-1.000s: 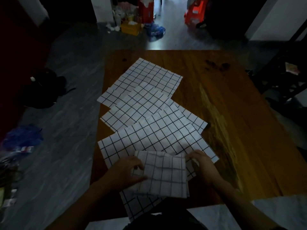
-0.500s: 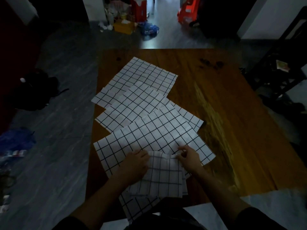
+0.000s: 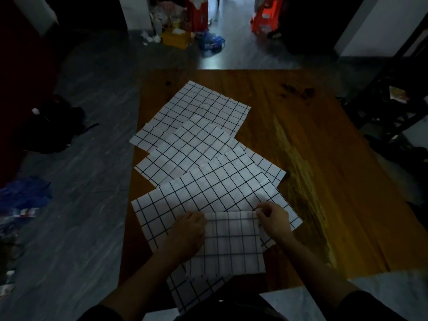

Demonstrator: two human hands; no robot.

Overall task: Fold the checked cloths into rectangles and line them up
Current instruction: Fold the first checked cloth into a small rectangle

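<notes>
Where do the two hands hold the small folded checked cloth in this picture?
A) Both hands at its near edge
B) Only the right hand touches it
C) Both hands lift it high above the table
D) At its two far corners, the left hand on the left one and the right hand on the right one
D: the left hand and right hand sit at the far corners of the folded cloth, which lies on the larger cloths.

white black-checked cloths (image 3: 203,188), brown wooden table (image 3: 324,181), grey floor (image 3: 92,181)
</notes>
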